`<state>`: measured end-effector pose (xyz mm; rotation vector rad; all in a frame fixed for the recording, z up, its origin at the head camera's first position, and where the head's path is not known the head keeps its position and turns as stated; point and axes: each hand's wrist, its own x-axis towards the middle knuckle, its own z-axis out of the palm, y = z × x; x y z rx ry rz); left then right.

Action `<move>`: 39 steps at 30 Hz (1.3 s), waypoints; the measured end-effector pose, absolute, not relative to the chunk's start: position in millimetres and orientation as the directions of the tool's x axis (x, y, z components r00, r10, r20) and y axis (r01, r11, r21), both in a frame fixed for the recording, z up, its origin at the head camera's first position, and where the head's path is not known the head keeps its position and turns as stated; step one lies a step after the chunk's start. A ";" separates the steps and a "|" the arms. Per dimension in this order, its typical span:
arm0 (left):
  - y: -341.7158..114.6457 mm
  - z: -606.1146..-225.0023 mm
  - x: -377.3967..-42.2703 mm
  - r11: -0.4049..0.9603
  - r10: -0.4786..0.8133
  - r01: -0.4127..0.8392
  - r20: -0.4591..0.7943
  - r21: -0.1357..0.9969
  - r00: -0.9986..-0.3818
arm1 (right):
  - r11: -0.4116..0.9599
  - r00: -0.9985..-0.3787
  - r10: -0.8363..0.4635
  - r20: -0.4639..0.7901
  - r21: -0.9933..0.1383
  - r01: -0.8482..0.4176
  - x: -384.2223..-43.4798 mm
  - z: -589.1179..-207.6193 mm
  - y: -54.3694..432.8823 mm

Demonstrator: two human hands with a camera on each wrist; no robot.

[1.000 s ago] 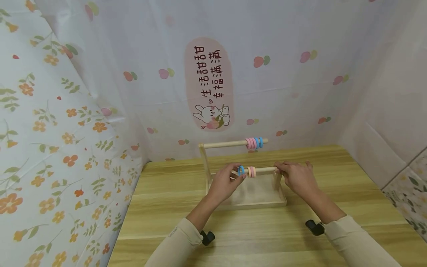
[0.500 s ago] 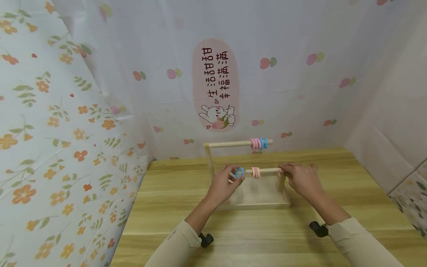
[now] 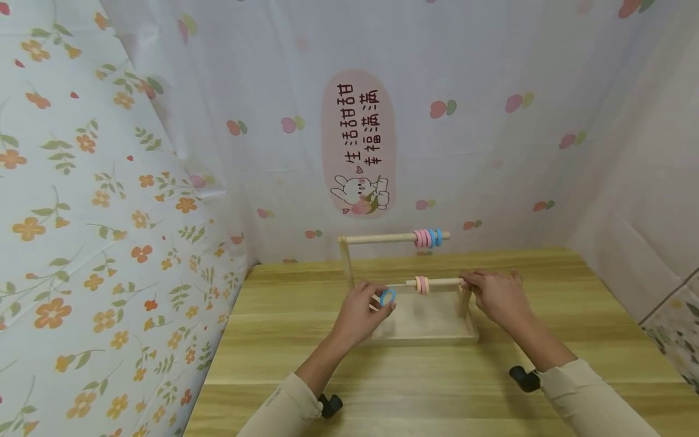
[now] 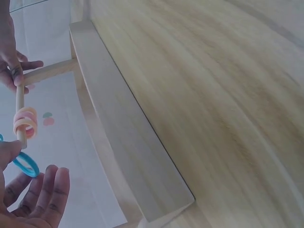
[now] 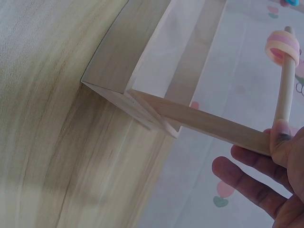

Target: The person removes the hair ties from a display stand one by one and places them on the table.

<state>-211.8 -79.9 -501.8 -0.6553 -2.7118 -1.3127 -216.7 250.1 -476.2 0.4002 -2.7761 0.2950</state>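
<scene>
My left hand (image 3: pixel 356 317) pinches a blue hair tie (image 4: pixel 34 170) with thumb and fingers, just off the free end of a wooden stand's lower rod (image 3: pixel 446 281). In the left wrist view the other fingers are spread below it. An orange and pink group of hair ties (image 3: pixel 422 285) hangs on that rod near its free end. My right hand (image 3: pixel 499 298) grips the rod's other end where it meets the short post (image 5: pixel 213 124), thumb on top and fingers behind. Several pink and blue hair ties (image 3: pixel 427 238) hang near the tip of the upper rod (image 3: pixel 379 238).
The stand's shallow tray base (image 3: pixel 423 342) rests on the wood-grain table (image 3: pixel 415 394), with a tall post (image 3: pixel 346 264) at its left. Patterned curtains (image 3: pixel 469 170) enclose the back and sides. Dark camera mounts (image 3: pixel 524 379) show at both wrists.
My left hand has drawn the blue hair tie leftward off the lower rod's end and slightly down. My right hand keeps its grip. The head view has shifted a little.
</scene>
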 end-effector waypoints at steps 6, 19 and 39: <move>-85.4 -503.7 -204.8 0.559 0.359 0.392 0.213 0.730 -0.909 | 0.941 -0.913 -0.233 0.336 -0.158 -0.298 -216.6 -477.7 250.2; -103.0 -510.1 -195.1 0.584 0.417 0.467 0.248 0.665 -0.874 | 0.939 -0.901 -0.237 0.362 -0.154 -0.309 -217.1 -481.9 249.4; -130.1 -516.4 -167.1 0.676 0.441 0.442 0.158 0.589 -0.884 | 0.940 -0.902 -0.238 0.359 -0.149 -0.307 -216.1 -480.5 249.7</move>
